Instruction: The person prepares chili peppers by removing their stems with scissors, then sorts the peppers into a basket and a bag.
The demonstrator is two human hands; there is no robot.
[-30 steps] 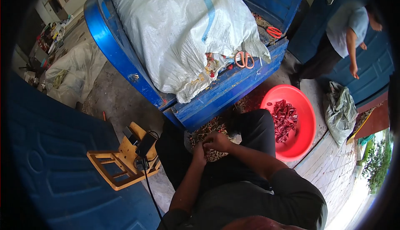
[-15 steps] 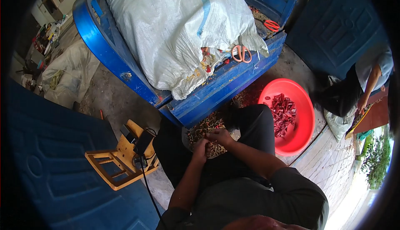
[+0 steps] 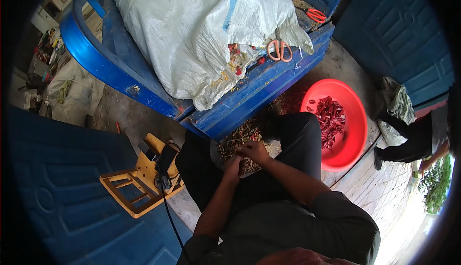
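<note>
My left hand (image 3: 234,167) and my right hand (image 3: 254,152) meet above my lap, their fingers closed and almost touching. Whatever they pinch is too small or hidden to make out. Beneath them, between my knees, a container holds dry stems and scraps (image 3: 242,134) with a few red bits among them. To the right of my knee stands a red basin (image 3: 357,135), with cut dried red chilies (image 3: 330,121) lying in it.
Ahead, a blue cart bed (image 3: 259,99) carries a big white woven sack (image 3: 187,29). Pink-handled scissors (image 3: 279,51) and red-handled scissors (image 3: 316,15) rest near its edge. A wooden chair (image 3: 139,188) with a black cable is at left. Another person (image 3: 408,135) stands at right.
The other person at right has shifted from a bent pose beside the sack into a stride farther along. My view has tilted slightly. My hands stay together over the scraps.
</note>
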